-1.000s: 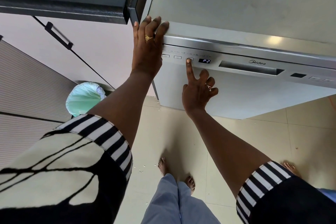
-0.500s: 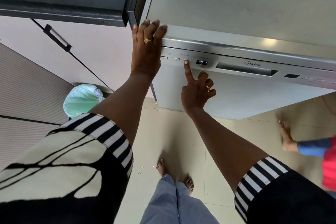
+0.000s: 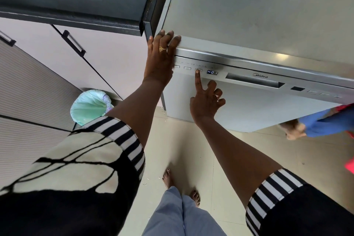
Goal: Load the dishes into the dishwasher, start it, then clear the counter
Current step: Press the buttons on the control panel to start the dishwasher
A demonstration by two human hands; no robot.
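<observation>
Left hand [image 3: 161,63] lies flat, fingers straight, on the dishwasher's [image 3: 249,105] top corner; right hand [image 3: 206,99], gripping nothing, presses a straight forefinger on the button [image 3: 198,70] beside the dishwasher's display [image 3: 212,72].

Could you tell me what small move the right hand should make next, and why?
Probably draw the right hand back off the button its fingertip presses: the display beside it is lit and the dishwasher door looks shut, so the press seems registered.

The dishwasher [image 3: 268,111] filled the upper right of the frame. The left hand [image 3: 161,59] lay on its top left corner. Lower, the right hand [image 3: 206,101] touched a button [image 3: 198,70] just left of the display [image 3: 212,72]. A bin [image 3: 90,105] stood at centre left, below the cabinet doors [image 3: 115,59].
</observation>
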